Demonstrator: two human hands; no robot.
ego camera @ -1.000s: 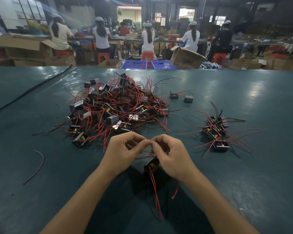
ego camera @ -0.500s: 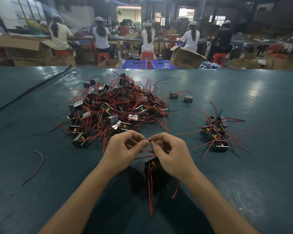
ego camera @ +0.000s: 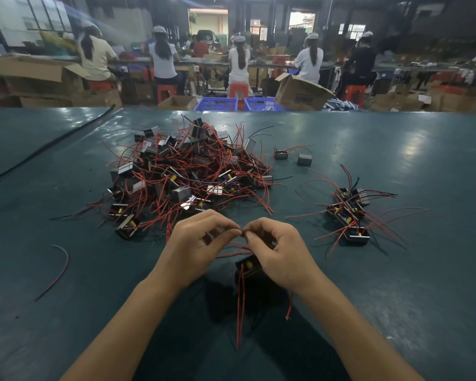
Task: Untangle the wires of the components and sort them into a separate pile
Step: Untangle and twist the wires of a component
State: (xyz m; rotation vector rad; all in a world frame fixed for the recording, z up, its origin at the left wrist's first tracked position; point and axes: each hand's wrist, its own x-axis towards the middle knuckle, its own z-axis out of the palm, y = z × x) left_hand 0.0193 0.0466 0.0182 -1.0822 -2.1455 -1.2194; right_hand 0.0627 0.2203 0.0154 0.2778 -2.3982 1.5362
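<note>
Both hands pinch one thin red wire (ego camera: 241,234) between thumb and forefinger, fingertips almost touching, the other fingers curled. The left hand (ego camera: 195,243) and right hand (ego camera: 280,254) hover over the table (ego camera: 396,298), midway along its near edge. One small black component (ego camera: 248,266) sits just under the right hand. Whether the lower fingers hold it or it hangs by its wire cannot be told.

Since a second ago the hands have hardly moved. What has changed is the hanging wires (ego camera: 240,306): they slanted to the right before and now drop straight toward the near edge. That suggests some leads are free while the pinched one is still being worked, so this component is probably not ready for sorting.

Counts:
- **In hand:** one component.
- **Tangled pile:** the tangled pile (ego camera: 187,174) lies around the table's middle, toward the far edge. It holds a few dozen components knotted in red wire, too many to count exactly.
- **Sorted pile:** the sorted pile (ego camera: 351,215) lies toward the right edge, well apart. It holds about five components.
- **Loose components:** two sit between the piles nearer the far edge, one (ego camera: 280,154) with wires and one (ego camera: 304,160) without.
- **Stray wire:** one stray wire (ego camera: 57,270) lies toward the left edge.
</note>
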